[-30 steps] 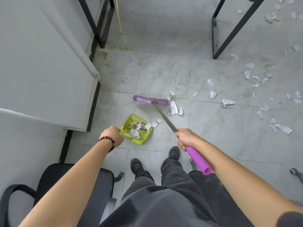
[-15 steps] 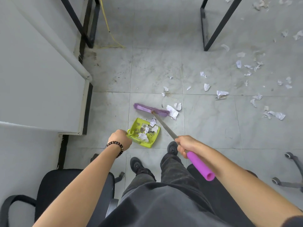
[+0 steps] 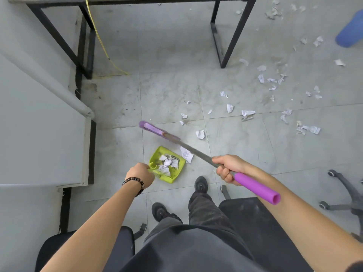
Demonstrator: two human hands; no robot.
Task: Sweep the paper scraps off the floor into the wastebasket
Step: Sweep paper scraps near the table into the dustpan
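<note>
Lime dustpan [image 3: 177, 174] gripped at handle by left hand [image 3: 140, 174]; broom [image 3: 188, 148] shaft gripped by right hand [image 3: 227, 168]. Print on scrap [image 3: 186, 155] at dustpan edge unreadable. Bare floor [image 3: 245, 146] seen rightward.

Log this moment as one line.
left hand: holds dustpan handle | right hand: grips broom shaft | dustpan: paper scraps inside | floor: loose scraps ahead and right

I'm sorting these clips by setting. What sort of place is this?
Probably an office or workroom: a black-framed desk stands on the grey tiled floor, a swivel chair base on castors sits nearby, and a yellow cable hangs beside the desk.
</note>
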